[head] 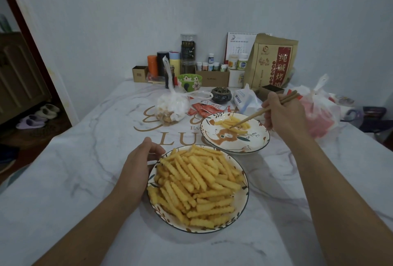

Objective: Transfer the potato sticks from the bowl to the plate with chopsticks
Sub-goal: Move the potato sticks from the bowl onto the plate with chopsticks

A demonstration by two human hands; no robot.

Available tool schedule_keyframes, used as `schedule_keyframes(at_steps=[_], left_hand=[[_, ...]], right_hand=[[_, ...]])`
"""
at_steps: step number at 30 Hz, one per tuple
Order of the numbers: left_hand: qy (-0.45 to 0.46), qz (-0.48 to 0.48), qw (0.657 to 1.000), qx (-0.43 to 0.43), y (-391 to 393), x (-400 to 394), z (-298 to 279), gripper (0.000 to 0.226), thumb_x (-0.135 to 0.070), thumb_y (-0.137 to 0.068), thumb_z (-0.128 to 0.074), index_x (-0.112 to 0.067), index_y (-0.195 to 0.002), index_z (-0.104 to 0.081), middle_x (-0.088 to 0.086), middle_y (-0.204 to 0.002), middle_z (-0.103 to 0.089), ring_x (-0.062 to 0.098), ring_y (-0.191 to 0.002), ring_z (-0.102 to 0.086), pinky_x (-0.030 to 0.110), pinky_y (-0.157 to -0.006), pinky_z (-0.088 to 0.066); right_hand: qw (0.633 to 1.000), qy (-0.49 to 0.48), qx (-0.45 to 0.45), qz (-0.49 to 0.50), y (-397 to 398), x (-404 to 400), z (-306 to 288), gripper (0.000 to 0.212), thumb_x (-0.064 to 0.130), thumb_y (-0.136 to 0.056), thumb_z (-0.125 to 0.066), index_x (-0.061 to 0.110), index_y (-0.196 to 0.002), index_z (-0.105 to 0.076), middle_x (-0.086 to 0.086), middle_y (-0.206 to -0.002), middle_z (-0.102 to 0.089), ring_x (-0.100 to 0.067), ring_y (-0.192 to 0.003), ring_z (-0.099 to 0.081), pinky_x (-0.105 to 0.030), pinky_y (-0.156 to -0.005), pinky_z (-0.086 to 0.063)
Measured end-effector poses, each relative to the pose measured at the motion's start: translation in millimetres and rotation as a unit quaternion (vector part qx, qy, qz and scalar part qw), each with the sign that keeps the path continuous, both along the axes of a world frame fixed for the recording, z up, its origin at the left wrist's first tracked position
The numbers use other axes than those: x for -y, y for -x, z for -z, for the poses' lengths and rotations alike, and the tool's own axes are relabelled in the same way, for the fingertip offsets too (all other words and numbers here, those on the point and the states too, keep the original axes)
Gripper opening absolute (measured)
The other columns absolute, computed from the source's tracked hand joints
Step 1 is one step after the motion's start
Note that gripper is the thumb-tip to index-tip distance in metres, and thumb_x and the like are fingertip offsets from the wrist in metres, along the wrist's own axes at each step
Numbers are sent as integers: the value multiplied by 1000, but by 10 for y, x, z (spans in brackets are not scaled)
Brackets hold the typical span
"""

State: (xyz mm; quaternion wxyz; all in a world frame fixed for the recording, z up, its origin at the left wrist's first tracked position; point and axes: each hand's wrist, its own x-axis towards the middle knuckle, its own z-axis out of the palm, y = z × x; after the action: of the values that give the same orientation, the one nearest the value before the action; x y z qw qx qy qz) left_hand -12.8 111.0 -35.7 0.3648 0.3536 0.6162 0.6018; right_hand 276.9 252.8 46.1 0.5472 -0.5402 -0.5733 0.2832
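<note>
A patterned bowl point(244, 196) heaped with crinkle-cut potato sticks point(197, 184) sits in front of me on the table. My left hand point(138, 165) rests against the bowl's left rim, fingers curved around it. Beyond it to the right lies a plate point(258, 144) painted with a fox, holding several potato sticks point(232, 125). My right hand point(282, 116) grips wooden chopsticks point(253, 116), whose tips touch the sticks on the plate. I cannot tell whether a stick is pinched between the tips.
A marble-look table point(85, 180) carries a knotted plastic bag of snacks point(172, 106), red sachets point(206, 109), a small dark censer point(221, 95), a green bowl point(190, 82), bottles, boxes and a brown paper bag point(272, 63) at the back, and plastic bags point(319, 112) at right.
</note>
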Motion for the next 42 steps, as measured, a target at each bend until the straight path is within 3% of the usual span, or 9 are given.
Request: schedule_keyframes(at_steps=[6, 10, 18, 20, 23, 29, 34, 38, 42], left_hand=[[3, -2, 1000, 2, 4, -2, -4, 54, -60, -92, -40, -25, -67, -72, 10, -101, -75, 35, -109, -68, 59, -108, -48], [-1, 1, 1000, 3, 16, -29, 26, 62, -47, -110, -36, -26, -63, -71, 10, -98, -72, 35, -105, -67, 57, -106, -50], [-5, 0, 1000, 0, 18, -22, 31, 61, -46, -110, -36, -24, -65, -71, 10, -97, -73, 31, -104, -67, 55, -104, -50], [-7, 3, 1000, 0, 9, -15, 20, 60, -46, -110, -37, -21, -69, -71, 9, -97, -73, 32, -105, -67, 54, -104, -50], [-10, 3, 1000, 6, 2, -7, 4, 58, -44, -111, -37, -15, -73, -69, 10, -96, -72, 30, -103, -67, 54, -105, -49], [-11, 3, 1000, -1, 3, -10, 10, 58, -43, -111, -37, -16, -71, -69, 8, -95, -72, 27, -100, -66, 55, -105, -49], [-12, 9, 1000, -5, -1, -10, 7, 57, -44, -111, -36, -12, -78, -69, 10, -98, -72, 29, -104, -68, 52, -103, -51], [-6, 6, 1000, -12, 12, -11, 24, 60, -49, -109, -36, -23, -69, -71, 7, -95, -74, 31, -104, -69, 55, -104, -51], [-3, 2, 1000, -15, 22, -15, 37, 60, -51, -108, -36, -25, -68, -72, 7, -95, -74, 33, -105, -69, 57, -106, -50]], right_hand=[[1000, 11, 11, -15, 6, 1, 15, 38, 27, -105, -46, 0, -86, -65, -14, -64, -59, -24, -49, -55, -38, -54, -50], [1000, -10, 2, 2, 42, 49, -37, 54, 42, -108, -39, -2, -86, -63, -11, -61, -56, -20, -45, -52, -32, -47, -47], [975, 32, -202, -89, 92, 387, -603, 58, 45, -107, -43, 9, -66, -63, -7, -50, -51, -18, -40, -46, -25, -42, -38], [972, 38, -192, -129, 115, 501, -727, 60, 44, -106, -46, 11, -59, -63, -7, -48, -50, -19, -40, -45, -23, -41, -38], [977, 44, -122, -170, 153, 638, -825, 58, 44, -107, -45, 7, -66, -63, -8, -49, -51, -21, -41, -45, -25, -40, -39], [990, 47, -23, -131, 167, 644, -794, 57, 46, -107, -42, 4, -76, -65, -6, -49, -55, -19, -38, -48, -23, -41, -41], [984, 79, -50, -150, 176, 578, -730, 56, 45, -107, -43, 4, -77, -65, -4, -48, -53, -17, -38, -47, -22, -40, -39], [978, 91, -42, -182, 171, 531, -682, 53, 42, -106, -46, 3, -77, -65, -4, -48, -51, -18, -40, -44, -25, -40, -38], [983, 88, -80, -141, 94, 453, -657, 44, 37, -105, -49, 6, -80, -67, -3, -53, -50, -14, -40, -41, -23, -40, -34]])
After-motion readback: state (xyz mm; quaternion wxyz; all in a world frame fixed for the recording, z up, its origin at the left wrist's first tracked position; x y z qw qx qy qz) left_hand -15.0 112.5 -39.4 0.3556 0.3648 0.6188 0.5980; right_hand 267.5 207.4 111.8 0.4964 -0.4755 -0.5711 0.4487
